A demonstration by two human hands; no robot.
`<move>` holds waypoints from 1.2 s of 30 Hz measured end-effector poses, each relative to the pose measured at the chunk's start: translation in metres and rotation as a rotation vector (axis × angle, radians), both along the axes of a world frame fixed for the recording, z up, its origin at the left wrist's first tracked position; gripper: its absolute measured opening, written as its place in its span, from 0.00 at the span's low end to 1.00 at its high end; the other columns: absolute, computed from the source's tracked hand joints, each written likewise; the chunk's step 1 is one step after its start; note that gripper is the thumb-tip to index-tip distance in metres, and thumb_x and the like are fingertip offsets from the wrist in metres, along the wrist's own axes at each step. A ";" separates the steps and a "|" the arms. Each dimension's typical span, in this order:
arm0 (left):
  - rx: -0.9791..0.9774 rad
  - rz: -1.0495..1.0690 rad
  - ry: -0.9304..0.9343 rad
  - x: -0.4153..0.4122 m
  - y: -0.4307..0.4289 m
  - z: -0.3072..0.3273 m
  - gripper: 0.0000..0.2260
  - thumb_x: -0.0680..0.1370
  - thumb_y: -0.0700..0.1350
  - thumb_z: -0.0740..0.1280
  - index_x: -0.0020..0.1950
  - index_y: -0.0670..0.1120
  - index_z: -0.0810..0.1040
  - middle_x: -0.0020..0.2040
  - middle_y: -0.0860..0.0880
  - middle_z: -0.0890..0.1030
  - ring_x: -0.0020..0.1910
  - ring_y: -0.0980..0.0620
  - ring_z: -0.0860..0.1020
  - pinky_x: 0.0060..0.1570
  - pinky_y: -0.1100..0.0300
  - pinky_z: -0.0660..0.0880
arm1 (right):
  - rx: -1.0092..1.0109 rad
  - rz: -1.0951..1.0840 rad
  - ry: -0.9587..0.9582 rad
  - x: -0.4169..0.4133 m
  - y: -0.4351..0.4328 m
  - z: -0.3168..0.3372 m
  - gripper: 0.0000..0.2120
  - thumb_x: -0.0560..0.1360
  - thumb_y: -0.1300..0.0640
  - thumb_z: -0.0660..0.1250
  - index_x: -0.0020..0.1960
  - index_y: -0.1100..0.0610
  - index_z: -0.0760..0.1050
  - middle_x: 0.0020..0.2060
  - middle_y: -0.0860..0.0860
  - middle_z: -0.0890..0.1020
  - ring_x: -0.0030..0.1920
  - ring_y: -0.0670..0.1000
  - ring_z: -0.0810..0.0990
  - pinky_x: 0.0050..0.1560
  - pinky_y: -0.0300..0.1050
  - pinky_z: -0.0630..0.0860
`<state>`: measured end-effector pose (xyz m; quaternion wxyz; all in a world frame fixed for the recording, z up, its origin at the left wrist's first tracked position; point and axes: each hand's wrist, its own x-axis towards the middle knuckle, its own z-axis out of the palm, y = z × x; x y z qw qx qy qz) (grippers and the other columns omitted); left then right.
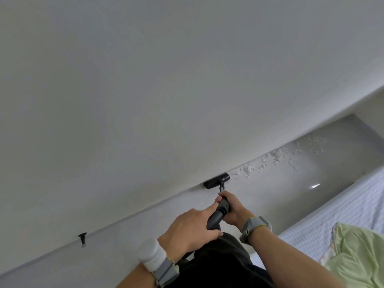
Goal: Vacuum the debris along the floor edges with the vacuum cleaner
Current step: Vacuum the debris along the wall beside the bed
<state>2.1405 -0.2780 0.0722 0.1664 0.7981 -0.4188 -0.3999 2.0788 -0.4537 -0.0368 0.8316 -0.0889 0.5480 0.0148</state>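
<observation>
Both on wand (219, 212): left hand (190, 228), right hand (233, 206).

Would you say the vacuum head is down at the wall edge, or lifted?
Down: the vacuum head lies flat along the floor-wall seam, with white debris just beside it.

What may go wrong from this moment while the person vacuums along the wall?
1. The floor nozzle lies against the wall; a hard push may scuff it.
2. The white debris flakes spread to the right, some away from the edge; a pass close to the wall may miss them.
3. The bed stands near on the right; the vacuum tube, held by the left hand and the right hand, may catch its sheet.
</observation>
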 end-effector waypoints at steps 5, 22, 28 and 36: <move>0.019 -0.003 0.004 0.005 0.060 0.006 0.36 0.79 0.63 0.66 0.83 0.64 0.52 0.57 0.49 0.80 0.47 0.50 0.76 0.46 0.59 0.70 | 0.041 0.001 -0.030 0.007 0.063 0.000 0.07 0.75 0.61 0.62 0.40 0.58 0.67 0.26 0.51 0.74 0.24 0.48 0.74 0.31 0.40 0.76; -0.014 -0.119 -0.050 -0.002 0.023 -0.007 0.36 0.81 0.61 0.65 0.84 0.60 0.51 0.59 0.47 0.82 0.47 0.48 0.78 0.49 0.57 0.76 | -0.006 -0.129 -0.011 -0.013 0.026 -0.007 0.07 0.76 0.59 0.62 0.40 0.58 0.66 0.26 0.50 0.73 0.24 0.47 0.74 0.30 0.38 0.76; -0.007 -0.170 -0.046 -0.021 -0.030 -0.015 0.35 0.82 0.61 0.65 0.84 0.59 0.52 0.58 0.47 0.82 0.46 0.49 0.76 0.47 0.58 0.72 | -0.024 -0.148 -0.026 -0.039 -0.024 -0.017 0.08 0.76 0.59 0.62 0.40 0.57 0.64 0.26 0.50 0.73 0.24 0.47 0.74 0.29 0.39 0.75; 0.013 -0.266 0.005 -0.039 -0.054 -0.031 0.36 0.79 0.62 0.66 0.83 0.61 0.53 0.58 0.47 0.82 0.49 0.47 0.79 0.52 0.53 0.77 | -0.005 -0.242 -0.003 -0.079 -0.039 -0.021 0.08 0.76 0.60 0.61 0.40 0.57 0.64 0.26 0.50 0.72 0.23 0.47 0.73 0.27 0.39 0.75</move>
